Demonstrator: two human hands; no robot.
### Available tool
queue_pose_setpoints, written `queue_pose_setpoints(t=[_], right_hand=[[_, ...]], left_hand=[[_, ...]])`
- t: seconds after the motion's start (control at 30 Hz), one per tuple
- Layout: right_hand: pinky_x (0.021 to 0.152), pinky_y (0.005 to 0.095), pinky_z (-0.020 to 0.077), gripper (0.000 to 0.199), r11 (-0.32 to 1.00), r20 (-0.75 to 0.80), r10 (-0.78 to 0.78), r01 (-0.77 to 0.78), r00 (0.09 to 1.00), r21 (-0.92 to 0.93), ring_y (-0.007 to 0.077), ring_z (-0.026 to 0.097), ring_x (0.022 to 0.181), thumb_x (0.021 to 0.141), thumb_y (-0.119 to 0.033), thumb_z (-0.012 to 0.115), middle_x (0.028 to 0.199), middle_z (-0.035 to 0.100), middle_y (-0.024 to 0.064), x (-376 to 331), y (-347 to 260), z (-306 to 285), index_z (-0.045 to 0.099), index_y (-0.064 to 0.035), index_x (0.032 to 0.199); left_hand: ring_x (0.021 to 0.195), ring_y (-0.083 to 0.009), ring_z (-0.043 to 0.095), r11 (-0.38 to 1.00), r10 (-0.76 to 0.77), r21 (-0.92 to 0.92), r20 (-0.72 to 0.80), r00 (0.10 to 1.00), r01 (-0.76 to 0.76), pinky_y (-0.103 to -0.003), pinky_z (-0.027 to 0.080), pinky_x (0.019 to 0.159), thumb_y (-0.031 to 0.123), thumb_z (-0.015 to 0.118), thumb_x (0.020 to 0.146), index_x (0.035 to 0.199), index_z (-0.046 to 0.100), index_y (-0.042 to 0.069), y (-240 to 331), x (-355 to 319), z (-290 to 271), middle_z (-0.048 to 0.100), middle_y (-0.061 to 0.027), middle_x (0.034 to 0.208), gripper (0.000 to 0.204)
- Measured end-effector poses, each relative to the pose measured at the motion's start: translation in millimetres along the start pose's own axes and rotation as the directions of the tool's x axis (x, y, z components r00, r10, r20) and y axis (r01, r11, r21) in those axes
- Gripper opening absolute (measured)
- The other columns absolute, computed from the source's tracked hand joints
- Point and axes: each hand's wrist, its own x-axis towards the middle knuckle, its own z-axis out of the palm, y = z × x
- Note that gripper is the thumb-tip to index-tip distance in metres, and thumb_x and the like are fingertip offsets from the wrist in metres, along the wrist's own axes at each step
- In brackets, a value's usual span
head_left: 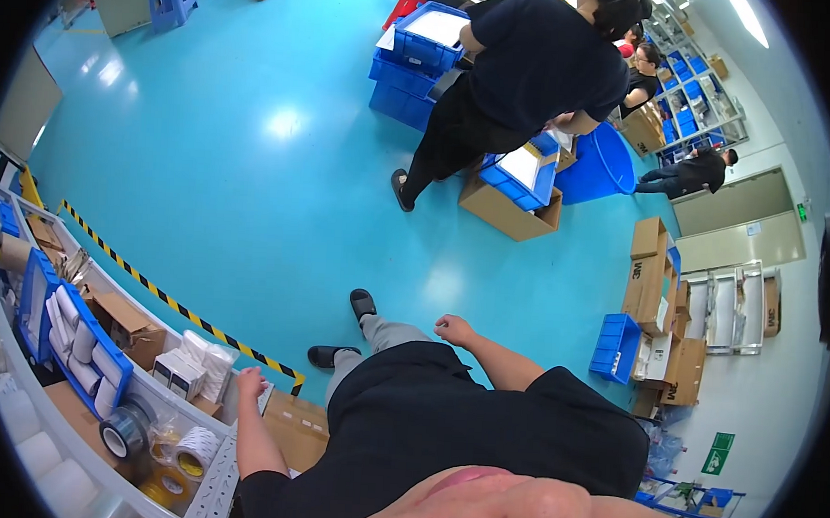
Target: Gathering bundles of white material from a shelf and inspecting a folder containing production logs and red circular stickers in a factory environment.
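At the far left, a blue plastic bin point(106, 334) of white rolls stood on the shelf unit point(223, 477). Right of it lay a dark grey tape roll point(139, 421), then a clear plastic-wrapped stack of white packets point(214, 366) and, nearer the person, a white tape roll point(201, 441). The left hand point(253, 382) was just beside those packets, at the shelf's edge, fingers bent; whether it gripped anything or touched the edge, I could not tell. Below it stood a brown cardboard box point(294, 420). Farther right, the right hand point(453, 330) hung released over the turquoise floor point(278, 207), fingers loosely curled. Beyond, a co-worker in dark clothes point(544, 61) stood by stacked blue crates point(401, 101); at the right, another blue crate point(616, 340) sat beside cardboard cartons point(650, 283).
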Motion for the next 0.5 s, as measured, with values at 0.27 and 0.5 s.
queue_pose_setpoints(t=[0.27, 0.5], right_hand=[[0.071, 0.0337, 0.0504, 0.038, 0.995, 0.002, 0.025, -0.026, 1.000, 0.097, 0.0211, 0.064, 0.076, 0.075, -0.028, 0.065, 0.090, 0.065, 0.0119, 4, 4, 12, 0.061, -0.0032, 0.104], [0.062, 0.0315, 0.0504, 0.037, 0.975, 0.027, 0.034, -0.039, 0.999, 0.219, 0.0172, 0.063, 0.073, 0.076, -0.025, 0.065, 0.089, 0.064, 0.0101, 25, 0, 6, 0.059, -0.0011, 0.104]], left_hand=[[0.050, -0.0158, 0.056, 0.999, 0.034, -0.011, 0.121, 0.992, -0.033, -0.026, 0.043, 0.043, 0.025, 0.056, 0.086, 0.110, 0.052, 0.004, -13, -32, 45, 0.061, -0.0079, 0.077, 0.032], [0.053, -0.0179, 0.059, 0.995, 0.036, 0.090, 0.138, 0.990, -0.049, -0.027, 0.045, 0.044, 0.023, 0.059, 0.083, 0.105, 0.056, 0.002, -14, -44, 64, 0.063, -0.0090, 0.078, 0.030]])
